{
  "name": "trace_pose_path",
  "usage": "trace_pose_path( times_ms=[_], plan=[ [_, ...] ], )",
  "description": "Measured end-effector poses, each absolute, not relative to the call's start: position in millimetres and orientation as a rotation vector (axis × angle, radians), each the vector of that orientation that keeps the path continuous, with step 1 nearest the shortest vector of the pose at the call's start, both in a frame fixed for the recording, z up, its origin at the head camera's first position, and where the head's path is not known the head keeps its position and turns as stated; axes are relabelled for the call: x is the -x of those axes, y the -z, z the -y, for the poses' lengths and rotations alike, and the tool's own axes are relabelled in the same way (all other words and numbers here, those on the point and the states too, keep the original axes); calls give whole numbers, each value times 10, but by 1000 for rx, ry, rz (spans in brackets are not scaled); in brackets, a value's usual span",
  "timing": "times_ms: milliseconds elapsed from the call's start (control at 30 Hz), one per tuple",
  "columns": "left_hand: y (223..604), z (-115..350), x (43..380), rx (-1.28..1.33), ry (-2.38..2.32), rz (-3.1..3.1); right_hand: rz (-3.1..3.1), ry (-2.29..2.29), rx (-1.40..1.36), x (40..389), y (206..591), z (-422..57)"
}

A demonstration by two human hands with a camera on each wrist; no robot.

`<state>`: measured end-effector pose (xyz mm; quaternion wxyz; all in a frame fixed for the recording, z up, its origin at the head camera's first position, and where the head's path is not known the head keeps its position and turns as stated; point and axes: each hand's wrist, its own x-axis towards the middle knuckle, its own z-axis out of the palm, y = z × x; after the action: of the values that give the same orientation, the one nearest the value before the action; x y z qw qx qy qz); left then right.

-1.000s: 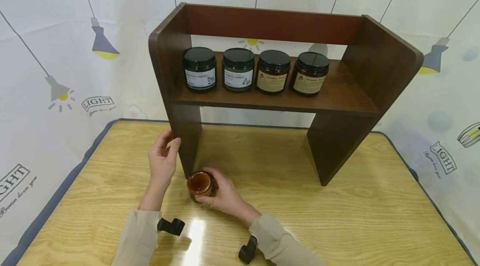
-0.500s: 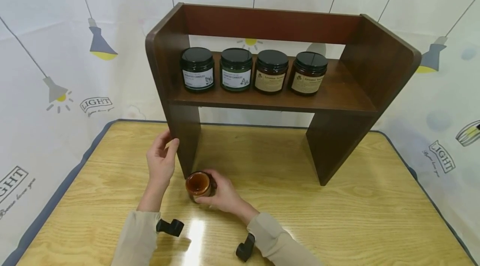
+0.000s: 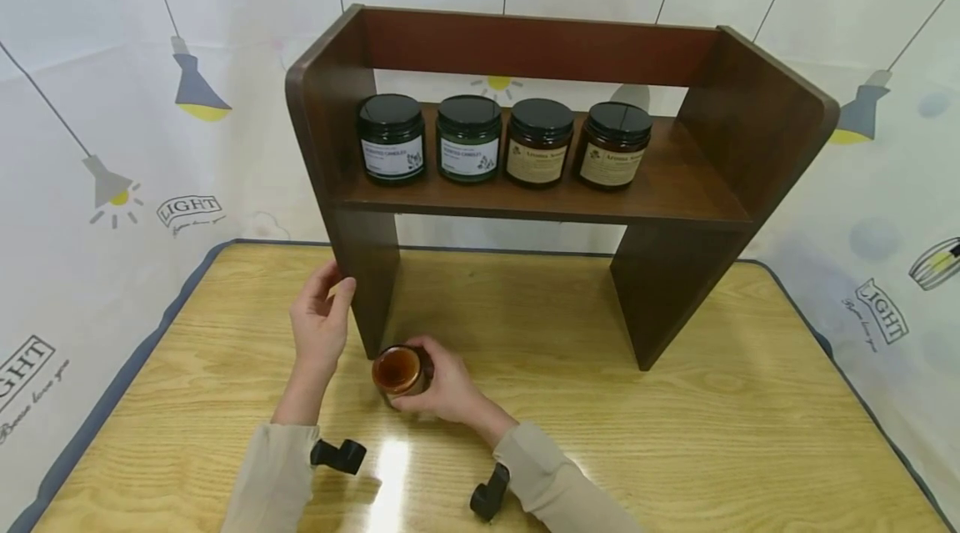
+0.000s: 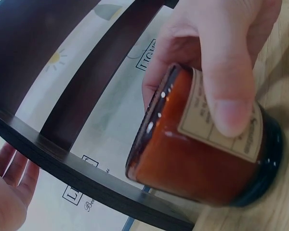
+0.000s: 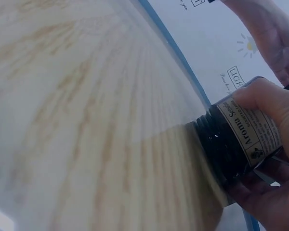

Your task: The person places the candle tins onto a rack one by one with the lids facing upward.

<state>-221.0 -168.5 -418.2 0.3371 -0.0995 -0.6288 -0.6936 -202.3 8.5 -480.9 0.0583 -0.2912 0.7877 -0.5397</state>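
An amber glass candle jar stands by the shelf's left foot, its dark lid side down on the table and its amber base up. My right hand grips it around the side, thumb over the cream label. At the outer left, my left hand holds the front edge of the dark wooden shelf, thumb at the edge and fingers on the outer face. The left wrist view shows those fingers partly hidden behind the panel.
Two white-labelled candle jars and two cream-labelled ones stand in a row on the upper board. The shelf's right side panel rests on the wooden table. Behind hangs a printed cloth.
The jar in my right hand has tipped or turned very slightly at the same spot. Both hands otherwise stay in place; the head view has shifted slightly.
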Motion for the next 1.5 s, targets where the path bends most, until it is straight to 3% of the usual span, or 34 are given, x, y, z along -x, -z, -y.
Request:
trace_pose_path(
  times_ms=[1500],
  plan=[
    [4110, 1672, 2171, 225, 1812, 1679, -2443, 1829, 825, 1851, 4235, -645]
  ],
)
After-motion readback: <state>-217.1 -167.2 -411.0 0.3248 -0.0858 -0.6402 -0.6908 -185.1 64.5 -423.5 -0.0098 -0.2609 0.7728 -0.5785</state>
